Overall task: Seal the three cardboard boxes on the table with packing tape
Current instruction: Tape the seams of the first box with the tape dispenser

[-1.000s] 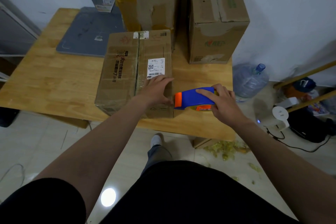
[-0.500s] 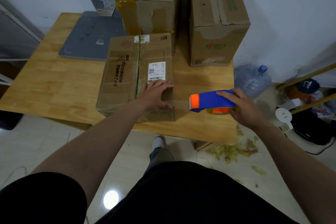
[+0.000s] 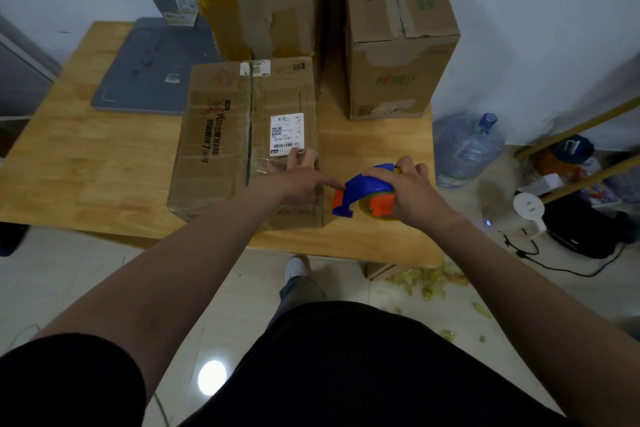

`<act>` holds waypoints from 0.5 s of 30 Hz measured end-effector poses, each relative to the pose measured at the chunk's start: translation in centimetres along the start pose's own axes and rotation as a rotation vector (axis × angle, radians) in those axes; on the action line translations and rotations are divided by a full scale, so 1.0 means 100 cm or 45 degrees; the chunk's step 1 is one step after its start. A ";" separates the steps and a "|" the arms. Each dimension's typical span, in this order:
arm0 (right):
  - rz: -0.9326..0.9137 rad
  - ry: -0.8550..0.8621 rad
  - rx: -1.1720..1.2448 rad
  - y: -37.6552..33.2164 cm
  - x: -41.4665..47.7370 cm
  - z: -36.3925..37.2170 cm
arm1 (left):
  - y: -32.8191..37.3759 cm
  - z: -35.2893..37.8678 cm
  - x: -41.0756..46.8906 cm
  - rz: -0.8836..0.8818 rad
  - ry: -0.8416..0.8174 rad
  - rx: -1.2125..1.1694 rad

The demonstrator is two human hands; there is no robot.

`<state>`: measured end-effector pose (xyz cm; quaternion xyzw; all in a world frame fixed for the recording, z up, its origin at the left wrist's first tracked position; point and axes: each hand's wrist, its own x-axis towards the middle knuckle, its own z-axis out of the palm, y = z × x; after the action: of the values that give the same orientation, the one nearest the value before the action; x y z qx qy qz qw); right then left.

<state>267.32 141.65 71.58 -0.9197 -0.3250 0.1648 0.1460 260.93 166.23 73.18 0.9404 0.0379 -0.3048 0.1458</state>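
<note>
The flat shipping box (image 3: 221, 135) lies on the table (image 3: 69, 166), two taller boxes (image 3: 273, 3) at its twelve and one o'clock. Left hand (image 3: 298, 180) presses its five-o'clock corner, fingers straight. Right hand (image 3: 410, 192) wraps the tape dispenser (image 3: 360, 189) at three o'clock. The strip, hardly discernible, may wrinkle if pulled askew.

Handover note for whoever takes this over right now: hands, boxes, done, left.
Left hand: fingers flat on the near right corner of the front box.
Right hand: grips the tape dispenser, beside that box's right side.
Rear left box and rear right box: upright by the wall, no hand on them.
Done: shiny tape shows on the front box; full seal unclear.
Left: finish it, then likely both rear boxes.
</note>
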 end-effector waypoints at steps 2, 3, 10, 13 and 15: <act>0.062 -0.052 -0.076 -0.006 0.004 0.003 | 0.004 0.000 0.004 -0.027 -0.048 0.057; 0.082 -0.066 -0.115 -0.006 0.005 0.006 | 0.005 0.000 0.005 -0.036 -0.066 0.071; 0.578 -0.250 0.306 0.036 0.006 0.029 | -0.010 -0.002 0.004 -0.033 0.067 -0.004; 0.850 -0.226 0.900 0.040 0.011 0.038 | -0.015 -0.002 0.007 -0.031 0.144 -0.082; 0.994 -0.240 1.167 0.041 0.017 0.047 | -0.020 -0.001 0.009 -0.035 0.193 -0.104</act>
<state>268.95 140.43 65.42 -0.7959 0.1289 0.4099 0.4266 261.38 168.12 72.28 0.9535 0.0741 -0.2328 0.1765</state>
